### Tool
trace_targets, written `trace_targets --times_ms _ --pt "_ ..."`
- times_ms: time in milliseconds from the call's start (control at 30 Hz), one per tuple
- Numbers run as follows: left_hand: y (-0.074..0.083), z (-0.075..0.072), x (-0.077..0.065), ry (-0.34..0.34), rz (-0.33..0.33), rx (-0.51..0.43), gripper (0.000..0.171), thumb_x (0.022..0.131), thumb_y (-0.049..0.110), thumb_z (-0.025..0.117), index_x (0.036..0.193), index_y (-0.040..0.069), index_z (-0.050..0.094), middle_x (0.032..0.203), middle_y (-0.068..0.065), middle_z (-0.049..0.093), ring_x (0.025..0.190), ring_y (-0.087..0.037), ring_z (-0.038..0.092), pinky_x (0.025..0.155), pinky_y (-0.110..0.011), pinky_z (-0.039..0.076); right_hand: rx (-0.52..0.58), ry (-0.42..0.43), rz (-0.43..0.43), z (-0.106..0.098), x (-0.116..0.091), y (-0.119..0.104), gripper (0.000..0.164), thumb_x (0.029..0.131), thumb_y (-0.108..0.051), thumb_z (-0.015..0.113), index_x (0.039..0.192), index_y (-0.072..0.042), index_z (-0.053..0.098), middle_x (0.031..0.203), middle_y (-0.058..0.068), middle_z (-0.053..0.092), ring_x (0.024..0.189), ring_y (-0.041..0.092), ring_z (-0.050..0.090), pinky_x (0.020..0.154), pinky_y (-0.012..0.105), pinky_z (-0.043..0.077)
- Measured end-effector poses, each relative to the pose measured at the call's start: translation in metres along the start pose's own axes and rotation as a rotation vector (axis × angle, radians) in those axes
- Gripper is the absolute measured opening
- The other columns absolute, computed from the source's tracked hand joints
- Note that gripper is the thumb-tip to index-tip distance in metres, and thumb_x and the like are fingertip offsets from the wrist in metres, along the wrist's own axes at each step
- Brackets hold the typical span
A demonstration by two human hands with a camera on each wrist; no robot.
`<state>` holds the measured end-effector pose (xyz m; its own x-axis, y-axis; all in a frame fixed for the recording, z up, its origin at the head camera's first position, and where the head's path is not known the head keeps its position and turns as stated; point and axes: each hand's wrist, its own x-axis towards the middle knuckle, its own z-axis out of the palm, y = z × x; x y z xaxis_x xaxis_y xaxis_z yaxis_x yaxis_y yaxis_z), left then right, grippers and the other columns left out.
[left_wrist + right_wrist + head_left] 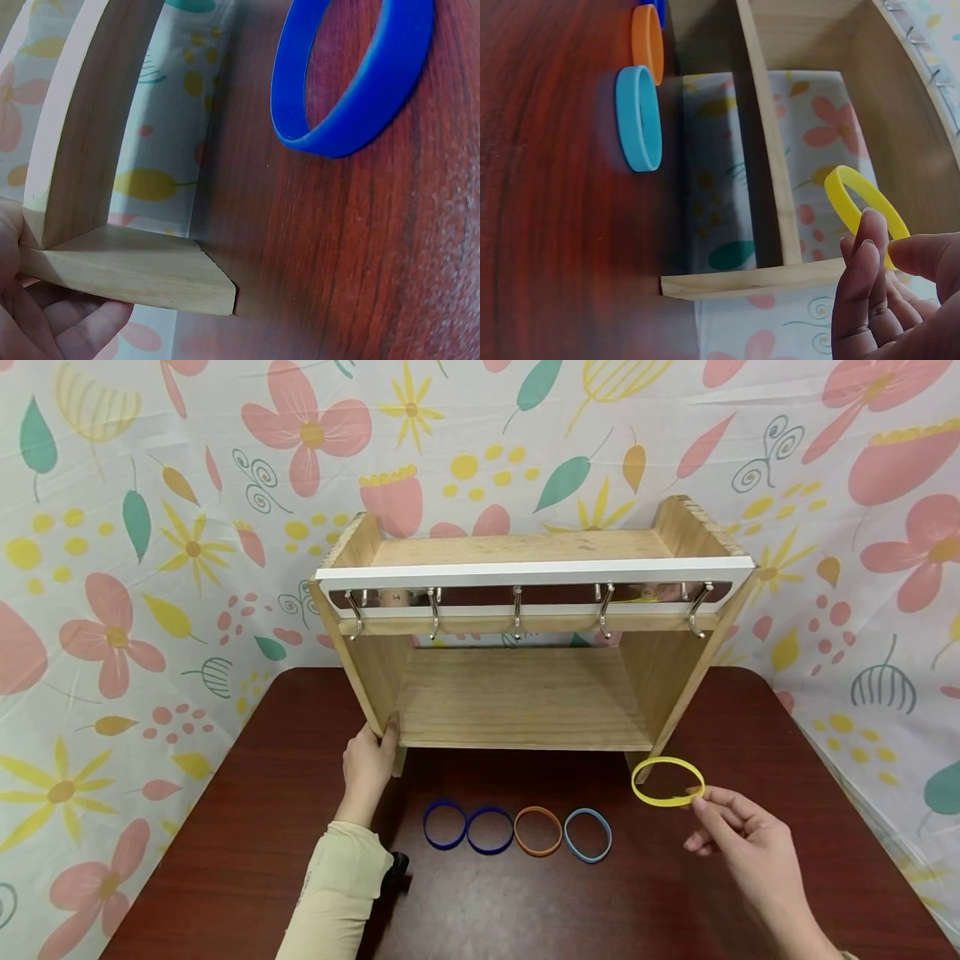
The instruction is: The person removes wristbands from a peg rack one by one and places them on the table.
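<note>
My right hand (750, 847) pinches a yellow silicone wristband (636, 787) between thumb and fingers, above the table by the shelf's lower right corner. In the right wrist view the same yellow wristband (843, 198) hangs tilted in front of the wooden frame. My left hand (367, 770) grips the lower left side panel of the wooden shelf (525, 702), thumb on the inner side. Along the shelf's top front runs a rack with several metal hooks (517, 614). No band hangs on them.
In a row on the dark table (480, 918) before the shelf lie two dark blue wristbands (490, 852), an orange wristband (537, 853) and a light blue wristband (588, 860). A floral cloth (187, 635) hangs behind. A small black object (396, 868) sits beside the left sleeve.
</note>
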<state>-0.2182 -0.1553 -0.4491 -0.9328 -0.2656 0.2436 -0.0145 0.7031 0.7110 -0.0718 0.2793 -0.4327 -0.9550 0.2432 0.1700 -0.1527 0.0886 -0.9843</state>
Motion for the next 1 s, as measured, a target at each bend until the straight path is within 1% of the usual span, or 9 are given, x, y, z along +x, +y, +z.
trace_targets --times_ms 233,300,433,533,700,767,900,1000 --pt "-0.001 0.0 0.0 0.008 0.004 0.0 0.041 0.1 0.045 0.051 0.09 0.008 0.065 0.077 -0.014 0.069 0.067 -0.031 0.066 0.058 -0.047 0.049 -0.061 -0.022 0.015 -0.002 0.0 0.009 0.01 0.095 -0.004 0.062 0.103 0.003 0.065 0.073 0.0 0.071 0.052 0.015 0.063 0.051 0.024 0.05" --pt "-0.001 0.001 0.0 0.009 0.003 -0.003 0.041 0.1 0.045 0.051 0.09 0.008 0.065 0.076 -0.014 0.069 0.066 -0.031 0.065 0.057 -0.046 0.049 -0.066 -0.032 0.023 -0.003 0.0 0.01 0.01 0.095 -0.004 0.062 0.103 0.0 0.066 0.075 -0.001 0.072 0.052 0.015 0.063 0.051 0.024 0.05" --pt "0.0 0.001 0.0 0.013 0.001 -0.003 0.041 0.1 0.046 0.051 0.088 0.008 0.064 0.076 -0.014 0.069 0.066 -0.031 0.065 0.058 -0.047 0.049 -0.084 -0.056 0.032 -0.006 0.0 0.014 0.01 0.095 -0.005 0.062 0.103 -0.001 0.067 0.076 -0.002 0.072 0.053 0.015 0.063 0.051 0.024 0.05" --pt "0.0 0.001 0.0 0.015 0.002 -0.001 0.041 0.1 0.045 0.051 0.088 0.008 0.064 0.076 -0.014 0.069 0.066 -0.031 0.065 0.058 -0.047 0.048 -0.126 -0.071 0.041 -0.007 0.0 0.016 0.012 0.096 -0.005 0.062 0.104 0.003 0.065 0.075 -0.002 0.072 0.053 0.016 0.064 0.051 0.025 0.05" --pt "-0.001 0.001 0.001 0.012 -0.002 0.006 0.042 0.1 0.045 0.051 0.087 0.007 0.064 0.076 -0.014 0.069 0.066 -0.032 0.065 0.058 -0.047 0.049 -0.279 -0.091 0.057 -0.01 0.001 0.02 0.021 0.098 -0.011 0.06 0.106 0.008 0.061 0.078 -0.005 0.072 0.052 0.017 0.063 0.05 0.027 0.051" --pt "-0.001 0.001 0.001 0.011 -0.005 0.006 0.042 0.099 0.045 0.051 0.087 0.007 0.064 0.077 -0.015 0.069 0.067 -0.033 0.065 0.059 -0.048 0.049 -0.321 -0.099 0.068 -0.011 0.001 0.022 0.025 0.098 -0.013 0.06 0.108 0.009 0.06 0.08 -0.005 0.073 0.052 0.017 0.063 0.051 0.028 0.051" --pt "0.0 0.001 0.001 0.009 -0.009 0.002 0.042 0.099 0.046 0.051 0.089 0.007 0.065 0.079 -0.016 0.07 0.069 -0.034 0.066 0.061 -0.049 0.049 -0.339 -0.118 0.094 -0.012 0.002 0.026 0.029 0.098 -0.015 0.061 0.11 0.011 0.059 0.083 -0.002 0.073 0.052 0.019 0.063 0.051 0.03 0.052" --pt "0.0 0.001 0.001 0.009 -0.009 0.004 0.042 0.099 0.046 0.051 0.089 0.007 0.065 0.078 -0.015 0.07 0.069 -0.033 0.066 0.061 -0.049 0.049 -0.343 -0.149 0.118 -0.013 0.002 0.029 0.032 0.098 -0.015 0.061 0.113 0.013 0.059 0.085 0.0 0.073 0.053 0.02 0.064 0.052 0.031 0.053"
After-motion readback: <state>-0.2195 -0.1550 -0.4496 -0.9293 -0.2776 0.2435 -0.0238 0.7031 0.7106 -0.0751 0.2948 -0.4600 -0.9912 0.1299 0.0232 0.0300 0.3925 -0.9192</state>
